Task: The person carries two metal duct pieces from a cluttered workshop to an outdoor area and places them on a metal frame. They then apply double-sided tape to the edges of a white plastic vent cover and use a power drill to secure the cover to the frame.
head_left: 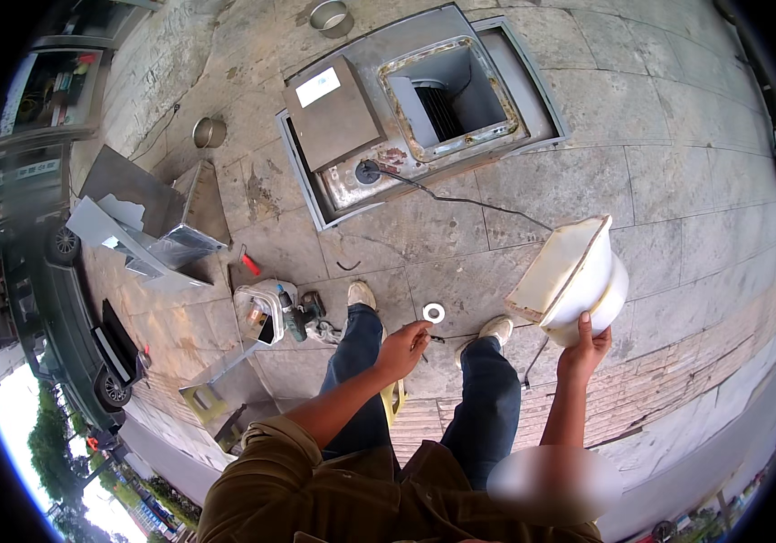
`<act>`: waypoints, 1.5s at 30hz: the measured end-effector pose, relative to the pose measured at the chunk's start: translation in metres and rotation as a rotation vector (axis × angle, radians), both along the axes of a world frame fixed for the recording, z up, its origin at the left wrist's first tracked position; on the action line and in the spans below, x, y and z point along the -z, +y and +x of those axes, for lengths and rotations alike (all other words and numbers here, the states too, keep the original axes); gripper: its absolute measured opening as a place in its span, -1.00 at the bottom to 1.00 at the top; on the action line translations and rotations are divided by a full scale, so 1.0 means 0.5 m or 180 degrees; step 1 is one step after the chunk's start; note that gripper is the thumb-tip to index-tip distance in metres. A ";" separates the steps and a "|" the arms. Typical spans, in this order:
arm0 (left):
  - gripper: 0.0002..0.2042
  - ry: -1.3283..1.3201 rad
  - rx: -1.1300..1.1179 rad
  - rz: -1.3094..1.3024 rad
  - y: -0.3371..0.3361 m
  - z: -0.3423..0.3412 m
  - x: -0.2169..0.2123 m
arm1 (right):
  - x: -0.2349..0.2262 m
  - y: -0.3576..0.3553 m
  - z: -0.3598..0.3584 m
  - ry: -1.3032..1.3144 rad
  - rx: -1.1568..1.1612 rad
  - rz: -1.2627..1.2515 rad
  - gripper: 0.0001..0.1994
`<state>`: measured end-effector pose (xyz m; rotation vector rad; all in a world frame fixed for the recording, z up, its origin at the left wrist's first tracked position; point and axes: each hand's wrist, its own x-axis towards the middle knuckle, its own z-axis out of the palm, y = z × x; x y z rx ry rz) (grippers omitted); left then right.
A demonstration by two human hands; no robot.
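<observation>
My right hand (584, 348) grips the round end of a white plastic square-to-round duct fitting (587, 281), its wide square mouth tilted toward the left. My left hand (403, 350) is closed in front of my knees, its fingers curled together; whatever they may hold is hidden. Just beyond its fingertips shows a white tape roll (434, 313); I cannot tell whether they touch. Farther out, a grey metal range hood housing (352, 195) lies on the pavement, with a rusty-rimmed square opening over a dark fan wheel. A black cable (460, 198) trails from it toward the fitting.
Left of my feet are a blue cordless drill (293, 317), a white tub (247, 294) and a red-handled tool (250, 262). Bent sheet-metal panels (198, 213) stand beyond them. Two metal rings (209, 133) lie farther off. A dark green vehicle (53, 299) is at the left.
</observation>
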<state>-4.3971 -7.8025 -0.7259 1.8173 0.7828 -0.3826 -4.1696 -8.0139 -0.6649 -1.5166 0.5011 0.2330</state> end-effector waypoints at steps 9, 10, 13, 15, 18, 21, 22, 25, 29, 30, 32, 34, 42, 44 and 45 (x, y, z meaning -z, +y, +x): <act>-0.72 -0.0755 -0.1026 -0.0358 0.002 0.047 -0.224 | -0.223 0.134 0.130 -0.0774 -0.1853 -0.0166 -0.68; -0.72 -0.0791 -0.1067 -0.0381 0.010 0.058 -0.233 | -0.237 0.163 0.144 -0.0885 -0.2090 -0.0316 -0.69; -0.73 -0.0868 -0.1039 -0.0637 0.046 0.116 -0.238 | -0.252 0.261 0.184 -0.1275 -0.2726 -0.0941 -0.77; -0.74 -0.1056 -0.0888 -0.0623 0.084 0.151 -0.243 | -0.253 0.332 0.199 -0.1658 -0.3093 -0.1589 -0.78; -0.75 -0.1008 -0.0935 -0.0717 0.163 0.195 -0.247 | -0.253 0.438 0.208 -0.2083 -0.3475 -0.2104 -0.76; -0.77 -0.1003 -0.1177 -0.0803 0.244 0.199 -0.251 | -0.233 0.528 0.214 -0.2369 -0.3785 -0.2557 -0.74; -0.77 -0.1021 -0.1241 -0.0761 0.273 0.197 -0.256 | -0.223 0.554 0.214 -0.2400 -0.3802 -0.2621 -0.73; -0.79 -0.0736 -0.1181 -0.0586 0.373 0.182 -0.259 | -0.185 0.630 0.217 -0.2354 -0.3892 -0.2847 -0.71; -0.80 -0.0592 -0.1434 -0.0549 0.428 0.170 -0.242 | -0.133 0.695 0.226 -0.2313 -0.4013 -0.3032 -0.70; -0.80 -0.0569 -0.1441 -0.0576 0.432 0.171 -0.241 | -0.122 0.704 0.228 -0.2324 -0.4026 -0.3071 -0.69; -0.80 -0.0513 -0.1453 -0.0622 0.434 0.175 -0.241 | -0.104 0.720 0.230 -0.2316 -0.4056 -0.3132 -0.69; -0.80 -0.0485 -0.1497 -0.0733 0.428 0.180 -0.236 | -0.088 0.729 0.234 -0.2292 -0.4091 -0.3184 -0.69; -0.81 -0.0409 -0.1868 -0.0698 0.400 0.203 -0.234 | -0.047 0.747 0.236 -0.2243 -0.4152 -0.3235 -0.63; -0.81 -0.0397 -0.1944 -0.0759 0.384 0.212 -0.237 | -0.041 0.752 0.233 -0.2179 -0.4242 -0.3224 -0.60; -0.81 -0.0397 -0.1957 -0.0777 0.374 0.215 -0.239 | -0.035 0.754 0.231 -0.2125 -0.4332 -0.3214 -0.59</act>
